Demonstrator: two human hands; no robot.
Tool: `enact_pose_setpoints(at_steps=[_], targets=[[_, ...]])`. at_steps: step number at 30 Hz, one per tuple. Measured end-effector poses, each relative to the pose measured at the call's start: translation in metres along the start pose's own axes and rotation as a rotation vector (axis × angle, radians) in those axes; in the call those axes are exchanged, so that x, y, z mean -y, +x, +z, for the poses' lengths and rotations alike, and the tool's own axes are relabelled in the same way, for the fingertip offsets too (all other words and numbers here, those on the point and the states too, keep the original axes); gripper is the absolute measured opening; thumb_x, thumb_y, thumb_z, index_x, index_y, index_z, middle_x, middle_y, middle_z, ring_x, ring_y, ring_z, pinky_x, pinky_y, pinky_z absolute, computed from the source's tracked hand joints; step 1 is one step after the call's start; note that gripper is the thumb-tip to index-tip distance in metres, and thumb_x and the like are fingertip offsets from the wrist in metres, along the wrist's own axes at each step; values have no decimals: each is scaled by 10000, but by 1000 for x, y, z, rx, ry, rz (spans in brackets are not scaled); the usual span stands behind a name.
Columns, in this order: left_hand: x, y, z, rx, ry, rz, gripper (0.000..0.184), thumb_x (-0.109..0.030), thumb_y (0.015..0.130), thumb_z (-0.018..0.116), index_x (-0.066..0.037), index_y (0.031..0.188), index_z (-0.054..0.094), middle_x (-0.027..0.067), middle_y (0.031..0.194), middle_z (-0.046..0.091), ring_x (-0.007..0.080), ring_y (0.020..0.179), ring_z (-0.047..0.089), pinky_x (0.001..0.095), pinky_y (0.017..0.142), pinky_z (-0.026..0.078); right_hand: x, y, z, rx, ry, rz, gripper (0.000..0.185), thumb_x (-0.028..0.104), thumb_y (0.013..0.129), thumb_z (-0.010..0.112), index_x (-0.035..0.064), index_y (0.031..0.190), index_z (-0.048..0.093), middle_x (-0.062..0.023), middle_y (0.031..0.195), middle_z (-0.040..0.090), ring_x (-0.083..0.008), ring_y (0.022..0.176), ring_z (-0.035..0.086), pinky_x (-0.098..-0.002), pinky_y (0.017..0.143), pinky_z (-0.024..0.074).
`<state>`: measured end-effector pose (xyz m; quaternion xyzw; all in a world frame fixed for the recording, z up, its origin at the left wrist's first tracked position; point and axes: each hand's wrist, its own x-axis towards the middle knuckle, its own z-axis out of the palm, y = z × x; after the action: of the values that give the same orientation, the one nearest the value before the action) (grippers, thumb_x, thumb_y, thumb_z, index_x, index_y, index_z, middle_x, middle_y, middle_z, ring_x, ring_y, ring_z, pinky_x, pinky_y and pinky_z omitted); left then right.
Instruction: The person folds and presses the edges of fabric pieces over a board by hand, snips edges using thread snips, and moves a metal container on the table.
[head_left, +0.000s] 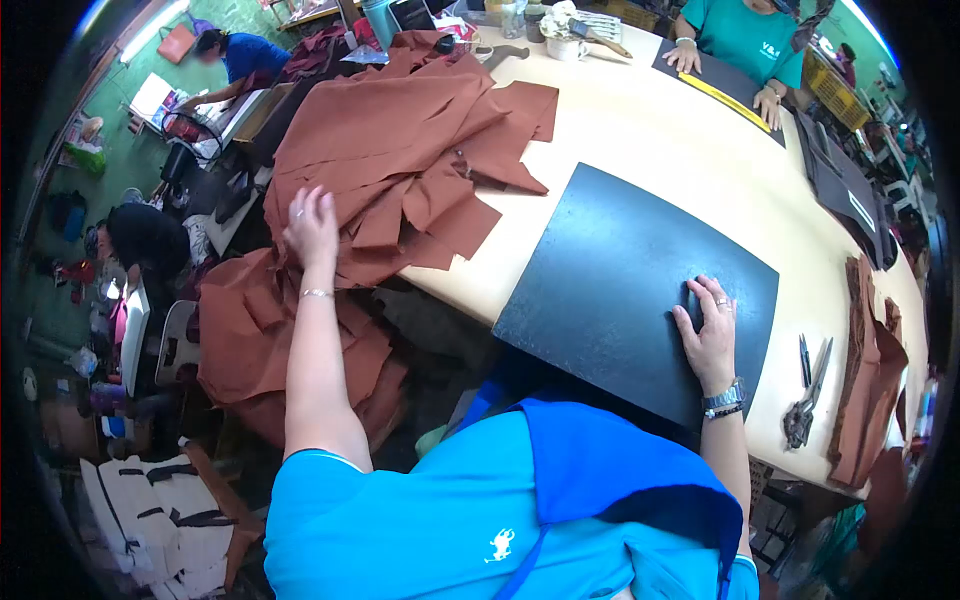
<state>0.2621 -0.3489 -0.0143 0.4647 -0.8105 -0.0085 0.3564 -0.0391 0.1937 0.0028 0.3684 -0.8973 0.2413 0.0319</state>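
My left hand [312, 232] rests against a large pile of reddish-brown leather [385, 130], fingers stretched out over its left side. The leather lies in loose, ragged-edged folds, and a part of it hangs off the table edge. On the right, my right hand [712, 340] lies on a black rectangular mat [620, 290], its fingers slightly bent and thumb apart. Nothing shows in either hand. To the right of the mat are scissors [806, 400] and a dark pen-like tool [804, 358].
Brown leather strips [865, 370] lie at the pale table's [600, 120] right end. Across it, a co-worker in green has both hands at a yellow ruler [725, 98] on a dark sheet. A white cup [567, 47] stands at the back. Other people work at the left.
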Motion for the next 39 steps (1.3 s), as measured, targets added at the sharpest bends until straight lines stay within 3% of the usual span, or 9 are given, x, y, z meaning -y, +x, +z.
enact_pose_setpoints(at_steps=[3,8,11,12,16,27,30,35,39], targets=[[-82,27,25,240,100,10,537,-579,927,546,-241,1345,574,94,1537,401,300,1472,267,696,1124,175,-2,1,1,-14,13,-4,445,295,903,679,101,1293,592,-134,1388,538,-339,1368,433,-602,1144,246],[-117,61,71,337,47,-80,434,-526,870,655,-205,1159,689,30,1362,594,234,1326,496,681,1085,269,-1,1,-2,-39,51,2,397,289,883,697,95,1222,627,-129,1349,567,-349,1334,467,-603,1130,261],[-126,84,73,294,-113,-157,351,-472,850,697,-181,1044,726,-5,1220,678,215,1145,627,619,1017,369,-5,2,0,-69,85,-15,380,282,874,703,94,1197,636,-125,1323,585,-355,1313,487,-605,1113,280],[-129,86,74,214,-118,-107,352,-472,828,718,-165,999,735,24,1080,727,248,1001,684,506,902,473,-5,2,-1,-70,89,-16,378,280,872,705,94,1194,637,-124,1320,587,-356,1310,490,-604,1112,283],[-153,95,47,383,-110,-63,355,-467,774,766,-147,926,772,101,902,750,279,861,715,380,774,541,-6,3,-1,-74,105,-25,373,275,859,718,96,1178,646,-121,1307,596,-355,1303,497,-605,1107,288],[-106,106,105,572,-840,-329,249,-208,760,791,-13,913,760,56,907,742,132,820,647,296,753,506,-8,1,-1,-82,139,-16,348,290,858,723,107,1148,668,-116,1313,598,-342,1304,500,-610,1114,281],[-120,109,94,387,-793,-332,252,-243,850,718,-8,941,700,108,939,728,209,844,664,358,765,513,-9,0,-1,-82,144,-13,348,294,859,723,107,1148,671,-114,1311,600,-339,1302,502,-611,1114,280],[-201,102,43,4,-513,162,329,-332,981,543,-14,1067,535,239,990,652,417,907,639,471,821,494,-5,1,-4,-82,132,0,361,281,851,735,89,1150,671,-132,1292,608,-342,1283,515,-571,1118,303],[-301,53,15,40,-813,420,269,-272,1002,531,-8,1055,535,225,950,651,372,869,656,463,765,502,-1,3,-5,-107,368,-56,438,242,824,778,50,1193,644,-166,1287,604,-325,1271,528,-480,1086,388]])
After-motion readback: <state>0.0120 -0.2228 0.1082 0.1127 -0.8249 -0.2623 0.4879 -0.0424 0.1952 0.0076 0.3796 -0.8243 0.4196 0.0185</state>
